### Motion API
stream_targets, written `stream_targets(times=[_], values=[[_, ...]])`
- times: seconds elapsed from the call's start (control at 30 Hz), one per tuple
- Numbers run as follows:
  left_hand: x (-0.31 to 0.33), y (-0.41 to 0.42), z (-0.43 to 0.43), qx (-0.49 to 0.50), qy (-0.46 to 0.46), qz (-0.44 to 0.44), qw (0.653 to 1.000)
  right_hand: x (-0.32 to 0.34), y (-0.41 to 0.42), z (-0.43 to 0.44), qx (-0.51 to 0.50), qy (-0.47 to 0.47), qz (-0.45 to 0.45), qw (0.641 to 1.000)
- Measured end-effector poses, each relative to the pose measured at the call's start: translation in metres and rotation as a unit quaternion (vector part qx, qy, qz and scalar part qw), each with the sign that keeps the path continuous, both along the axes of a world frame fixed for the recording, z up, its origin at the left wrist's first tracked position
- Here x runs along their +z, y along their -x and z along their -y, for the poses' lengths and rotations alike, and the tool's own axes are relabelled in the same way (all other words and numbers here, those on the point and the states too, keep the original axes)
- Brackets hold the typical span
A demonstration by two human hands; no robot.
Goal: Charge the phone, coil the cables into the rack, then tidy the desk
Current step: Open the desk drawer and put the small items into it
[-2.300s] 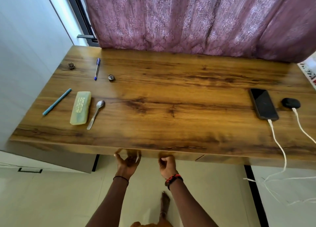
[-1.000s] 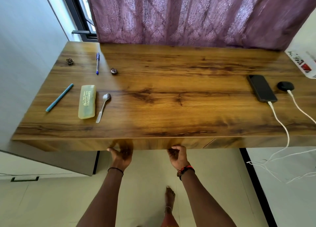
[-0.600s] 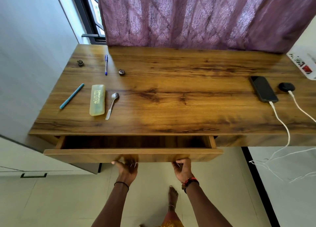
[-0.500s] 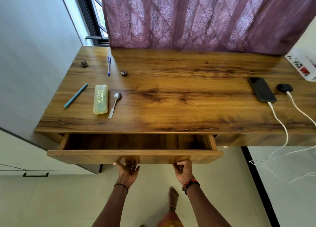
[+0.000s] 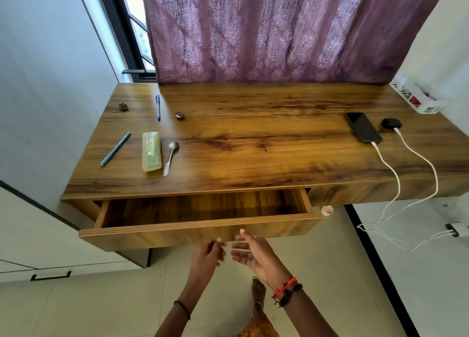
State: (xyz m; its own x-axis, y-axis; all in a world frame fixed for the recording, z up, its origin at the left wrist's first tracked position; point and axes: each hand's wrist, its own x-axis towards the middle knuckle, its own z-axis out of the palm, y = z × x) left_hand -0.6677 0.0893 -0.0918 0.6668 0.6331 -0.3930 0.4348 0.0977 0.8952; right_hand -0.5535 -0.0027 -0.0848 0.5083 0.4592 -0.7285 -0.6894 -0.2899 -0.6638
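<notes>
The black phone [image 5: 363,128] lies flat and glossy at the right of the frame, on the desk [image 5: 253,138]. A white cable [image 5: 390,169] is plugged into its near end and droops over the desk edge to the floor. Just right of the phone sits a rounded black earbud case [image 5: 391,123] with a second white cable [image 5: 429,164] running the same way.

The desk is warm, dark-grained wood, and its shallow drawer [image 5: 203,228] stands open at the centre of the frame. At the left lie a metal spoon [image 5: 171,157], a translucent yellow-green case [image 5: 151,151], a teal pen [image 5: 115,148] and a blue pen [image 5: 158,107].

A patterned purple curtain [image 5: 266,32] hangs along the top, and pale floor tiles [image 5: 101,306] fill the bottom.

The left hand [image 5: 208,255] and right hand [image 5: 253,254] hang close together at lower centre by the drawer front. Both are empty with loose, relaxed fingers, well apart from the phone.
</notes>
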Motion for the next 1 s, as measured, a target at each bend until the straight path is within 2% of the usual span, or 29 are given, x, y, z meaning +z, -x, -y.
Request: stream_targets(times=[0.07,0.13,0.2,0.27,0.37,0.47,0.57,0.7,0.83,1.0], values=[[0.011,-0.006,-0.011,-0.014,-0.19,0.023,0.981,0.022,0.001,-0.01,0.057,-0.013,0.13,0.99],[0.012,-0.01,-0.031,-0.033,-0.323,0.014,0.946,0.037,-0.005,-0.019,0.11,0.034,0.32,0.94],[0.006,-0.014,-0.052,-0.063,-0.37,-0.008,0.927,0.041,-0.017,-0.031,0.136,0.095,0.463,0.871],[0.001,-0.013,-0.066,-0.111,-0.391,-0.061,0.912,0.037,-0.027,-0.041,0.169,0.13,0.512,0.832],[-0.004,-0.011,-0.078,-0.163,-0.409,-0.113,0.891,0.026,-0.036,-0.044,0.256,0.185,0.487,0.814],[0.007,-0.014,-0.082,-0.171,-0.36,-0.124,0.908,0.021,-0.039,-0.038,0.353,0.192,0.442,0.802],[0.015,-0.017,-0.084,-0.175,-0.309,-0.129,0.926,0.025,-0.047,-0.034,0.371,0.169,0.4,0.821],[0.013,-0.014,-0.087,-0.191,-0.269,-0.152,0.932,0.032,-0.053,-0.031,0.403,0.167,0.336,0.835],[0.012,-0.008,-0.088,-0.216,-0.239,-0.187,0.928,0.032,-0.051,-0.024,0.439,0.177,0.315,0.822],[0.007,-0.001,-0.094,-0.284,-0.228,-0.25,0.897,0.034,-0.046,-0.015,0.502,0.182,0.286,0.796]])
